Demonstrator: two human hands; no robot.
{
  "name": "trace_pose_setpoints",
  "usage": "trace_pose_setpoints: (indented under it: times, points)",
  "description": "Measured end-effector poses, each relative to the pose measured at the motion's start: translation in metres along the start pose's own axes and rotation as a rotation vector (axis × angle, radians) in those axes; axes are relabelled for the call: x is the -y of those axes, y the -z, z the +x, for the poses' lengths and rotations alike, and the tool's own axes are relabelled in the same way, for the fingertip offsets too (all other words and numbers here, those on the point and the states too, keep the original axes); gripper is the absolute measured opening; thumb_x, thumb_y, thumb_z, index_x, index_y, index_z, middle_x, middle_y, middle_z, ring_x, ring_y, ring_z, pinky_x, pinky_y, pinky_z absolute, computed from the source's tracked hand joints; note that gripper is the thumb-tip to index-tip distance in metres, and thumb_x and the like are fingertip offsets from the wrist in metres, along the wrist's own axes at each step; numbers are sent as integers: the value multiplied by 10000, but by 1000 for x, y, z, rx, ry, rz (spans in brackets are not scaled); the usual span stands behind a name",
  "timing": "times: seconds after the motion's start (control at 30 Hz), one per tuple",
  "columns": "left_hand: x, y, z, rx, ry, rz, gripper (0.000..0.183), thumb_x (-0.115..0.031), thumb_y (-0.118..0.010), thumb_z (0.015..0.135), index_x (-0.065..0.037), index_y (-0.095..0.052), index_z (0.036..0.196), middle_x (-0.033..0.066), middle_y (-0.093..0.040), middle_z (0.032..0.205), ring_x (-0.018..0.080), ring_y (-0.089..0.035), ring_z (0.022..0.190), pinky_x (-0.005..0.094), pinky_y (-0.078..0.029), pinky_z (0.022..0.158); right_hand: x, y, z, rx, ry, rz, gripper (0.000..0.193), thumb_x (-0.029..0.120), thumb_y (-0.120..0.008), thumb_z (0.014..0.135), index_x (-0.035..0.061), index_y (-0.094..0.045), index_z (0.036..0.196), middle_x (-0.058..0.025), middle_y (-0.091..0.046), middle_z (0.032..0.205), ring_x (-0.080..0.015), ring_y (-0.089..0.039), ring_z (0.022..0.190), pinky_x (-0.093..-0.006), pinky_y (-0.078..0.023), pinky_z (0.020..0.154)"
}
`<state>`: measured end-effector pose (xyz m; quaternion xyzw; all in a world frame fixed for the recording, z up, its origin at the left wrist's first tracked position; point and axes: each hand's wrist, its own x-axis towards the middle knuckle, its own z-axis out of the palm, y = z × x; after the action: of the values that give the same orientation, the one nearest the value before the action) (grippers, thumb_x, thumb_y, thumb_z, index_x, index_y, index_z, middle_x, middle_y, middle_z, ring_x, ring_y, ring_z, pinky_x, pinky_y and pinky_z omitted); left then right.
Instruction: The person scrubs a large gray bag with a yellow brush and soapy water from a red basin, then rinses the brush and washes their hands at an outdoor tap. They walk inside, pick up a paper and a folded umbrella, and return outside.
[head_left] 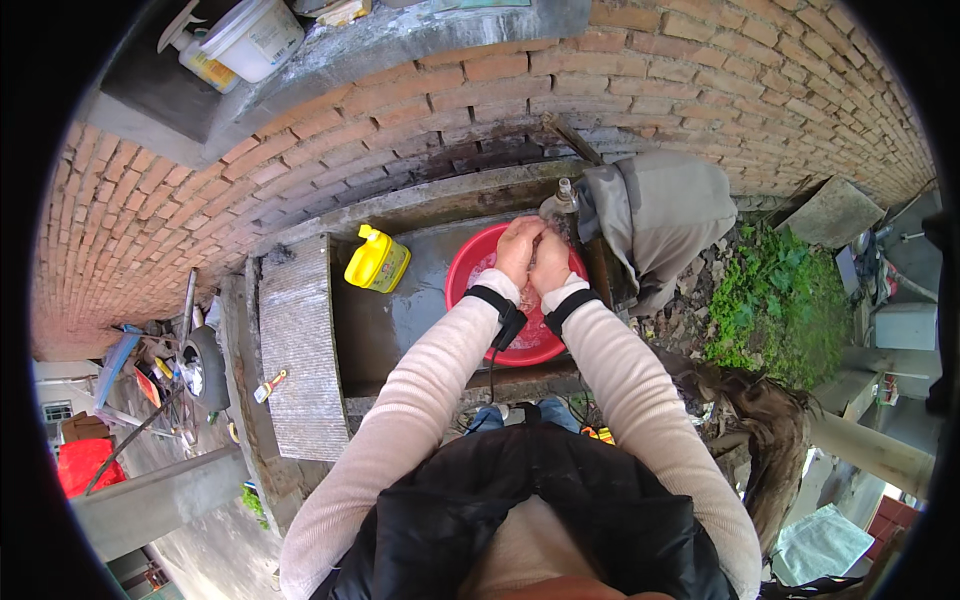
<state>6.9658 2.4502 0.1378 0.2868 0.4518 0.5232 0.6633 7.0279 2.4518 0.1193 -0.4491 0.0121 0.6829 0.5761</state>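
Red basin (456, 275) sits in the grey trough (425, 300), with bubbly water (527, 336) inside, and both bare hands are over its far part. The left hand (516, 250) and right hand (550, 264) are brought together, palms inward, the fingers (522, 229) bent and close-set; whether they grasp something small between them I cannot tell, since the palms are hidden. Dark bands circle both wrists, just outside the pale sleeves.

Just beyond the basin, near the right hand, stands a clear bottle-shaped object (560, 198). A yellow jug (378, 260) stands to the basin's left, well apart from the hands; further left of the basin, a small brush (269, 387) lies on a ridged sheet (298, 345). Grey cloth (670, 210) hangs to the basin's right.

As I judge it, the step in hand is rubbing or rinsing above the water. A next move would call for both hands staying inside the basin's rim, so drips land in it, with the right elbow and knuckles clear of the bottle-shaped object.
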Motion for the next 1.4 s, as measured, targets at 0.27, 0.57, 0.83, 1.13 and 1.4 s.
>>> trace_pose_setpoints:
  times: [0.27,0.57,0.83,1.13,1.4]
  points:
    - [-113,-40,-24,-51,-299,-78,229,-139,-595,899,-14,-563,1089,76,-621,1003,150,-576,920,306,-482,826,55,-98,-59,356,275,-238,256,175,-432,950,-1,-616,920,-106,-644,931,-190,-591,817,-335,-472,710]
    - [-173,4,-56,105,-193,492,381,-224,-561,926,11,-552,1226,132,-612,1169,188,-566,1059,285,-436,911,190,-115,-119,697,846,-1976,201,85,-598,848,33,-638,1038,-135,-635,1006,-281,-620,897,-348,-490,811]
    - [-192,251,-220,-341,-63,499,228,-137,-522,933,-53,-605,1128,32,-634,1074,108,-584,959,249,-452,811,201,-123,-124,834,1100,-2406,462,191,-787,666,141,-664,1109,-96,-596,1189,-289,-507,1151,-406,-411,956]
    - [-92,389,-450,-839,125,132,171,-139,-531,939,-58,-634,1050,18,-667,953,75,-596,802,216,-471,700,142,-137,-112,235,1291,-2550,309,378,-689,787,213,-683,1049,-15,-619,1135,-233,-523,1140,-496,-339,965]
    - [93,472,-650,-1307,114,-154,132,-154,-568,930,-69,-638,1005,11,-663,835,83,-601,658,213,-469,531,107,-126,-127,92,1147,-2273,215,323,-687,791,229,-702,984,-27,-656,1062,-228,-566,1071,-491,-374,925]
